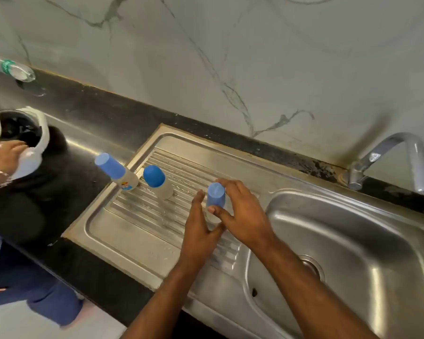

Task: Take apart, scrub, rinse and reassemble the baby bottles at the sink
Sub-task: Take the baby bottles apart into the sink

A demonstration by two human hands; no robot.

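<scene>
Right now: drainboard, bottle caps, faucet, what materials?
Drainboard: stainless steel by the look, brushed, with pressed ribs and soft glare. Bottle caps, e.g. the one at the right hand: matte opaque blue, likely plastic. Faucet: polished metal, probably chrome-plated, given its mirror highlights.

soft overhead light, edges warped

Head cam, close, looks fwd and down at sink (pixel 353 241) and drainboard (pixel 137 231).
</scene>
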